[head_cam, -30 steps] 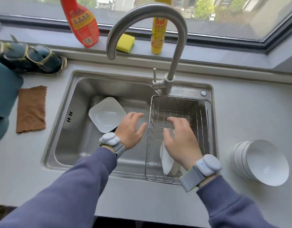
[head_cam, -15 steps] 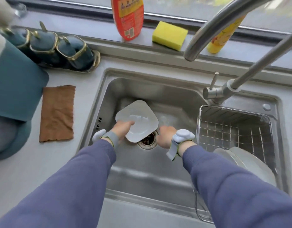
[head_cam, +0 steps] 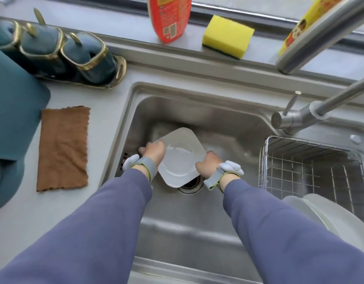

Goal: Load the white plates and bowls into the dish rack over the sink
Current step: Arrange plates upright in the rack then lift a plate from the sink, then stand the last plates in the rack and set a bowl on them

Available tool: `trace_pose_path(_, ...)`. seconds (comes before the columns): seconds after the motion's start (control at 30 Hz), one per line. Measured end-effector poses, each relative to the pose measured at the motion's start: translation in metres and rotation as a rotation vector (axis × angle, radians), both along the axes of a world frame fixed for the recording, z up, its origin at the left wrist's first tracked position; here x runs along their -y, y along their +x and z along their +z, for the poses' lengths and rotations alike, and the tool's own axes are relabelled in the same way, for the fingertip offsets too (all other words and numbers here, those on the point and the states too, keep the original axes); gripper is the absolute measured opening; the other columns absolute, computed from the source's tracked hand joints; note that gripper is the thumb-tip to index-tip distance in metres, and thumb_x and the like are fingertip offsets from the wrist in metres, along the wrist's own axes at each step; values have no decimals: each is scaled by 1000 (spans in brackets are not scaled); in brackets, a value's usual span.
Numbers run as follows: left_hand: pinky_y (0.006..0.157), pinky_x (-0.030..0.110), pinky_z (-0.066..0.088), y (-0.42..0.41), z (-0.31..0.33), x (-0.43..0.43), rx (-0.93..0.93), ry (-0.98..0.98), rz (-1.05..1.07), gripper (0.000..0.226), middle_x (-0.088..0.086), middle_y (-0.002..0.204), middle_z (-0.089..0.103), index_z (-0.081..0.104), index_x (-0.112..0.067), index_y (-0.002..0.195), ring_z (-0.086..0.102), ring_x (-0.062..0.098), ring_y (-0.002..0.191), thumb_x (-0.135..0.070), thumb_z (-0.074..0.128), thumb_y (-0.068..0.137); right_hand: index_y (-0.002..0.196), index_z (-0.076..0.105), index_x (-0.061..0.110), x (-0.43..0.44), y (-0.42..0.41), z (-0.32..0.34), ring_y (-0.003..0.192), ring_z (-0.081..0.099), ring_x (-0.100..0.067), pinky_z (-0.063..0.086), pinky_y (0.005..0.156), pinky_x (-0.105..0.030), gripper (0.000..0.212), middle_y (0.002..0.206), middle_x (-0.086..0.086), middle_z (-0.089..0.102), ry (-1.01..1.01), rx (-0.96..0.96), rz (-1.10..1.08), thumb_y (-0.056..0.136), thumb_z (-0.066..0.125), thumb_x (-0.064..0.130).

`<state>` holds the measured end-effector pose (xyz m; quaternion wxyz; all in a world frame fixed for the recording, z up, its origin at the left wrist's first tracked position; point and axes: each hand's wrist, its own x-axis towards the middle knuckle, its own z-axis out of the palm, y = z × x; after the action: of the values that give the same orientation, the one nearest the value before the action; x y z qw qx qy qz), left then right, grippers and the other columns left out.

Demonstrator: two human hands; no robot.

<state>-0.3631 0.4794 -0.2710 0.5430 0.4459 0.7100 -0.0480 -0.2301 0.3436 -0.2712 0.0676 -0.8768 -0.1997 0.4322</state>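
Brushed stainless-steel sink (head_cam: 228, 128), dull satin sheen. Glossy white glazed plate (head_cam: 180, 158). Bright wire dish rack (head_cam: 312, 173). Polished metal tap (head_cam: 320, 35). Coarse brown cloth (head_cam: 63, 148), napped. Porous yellow sponge (head_cam: 227, 35). Matt grey bench (head_cam: 33, 212), smooth.

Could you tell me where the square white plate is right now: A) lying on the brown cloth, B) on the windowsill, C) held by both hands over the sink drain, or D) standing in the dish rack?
C: the left hand and right hand grip opposite edges of the plate above the drain.
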Motion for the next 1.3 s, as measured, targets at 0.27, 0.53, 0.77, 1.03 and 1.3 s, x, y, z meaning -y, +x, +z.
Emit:
trace_pose_path(0.27,103,53,49,9,72,16,105,77,-93,109,7,146,48,53,-17,139,56,34,125,-88,31,60,122,43,24,52,-7,114,93,57,-26,43,68,-32,39,108,-1,61,468,-113,-342,86,48,9)
trace_pose_path(0.53,91,51,55,64,196,97,269,300,-404,79,21,104,70,70,-3,94,65,40,104,-74,37,81,133,44,47,169,16,225,53,61,-23,47,43,-31,49,90,-4,67,722,-225,-394,99,45,12)
trace_pose_path(0.77,107,43,47,121,233,236,590,219,-960,45,-5,129,65,58,-37,124,62,16,118,-57,62,84,133,43,44,286,79,325,54,64,-29,57,48,-40,54,62,-12,65,608,385,-432,90,42,13)
trace_pose_path(1.03,123,42,22,144,210,360,166,597,-1770,95,1,167,17,24,-19,156,17,23,153,-58,70,82,153,22,23,361,109,344,73,49,-35,37,66,-37,61,84,-14,63,260,551,-68,95,39,13)
trace_pose_path(1.3,123,39,24,146,197,357,112,683,-1659,87,-4,165,26,27,-21,154,25,18,151,-58,65,84,130,37,11,366,101,272,85,64,-39,37,62,-35,37,92,-18,68,191,535,-33,93,40,10)
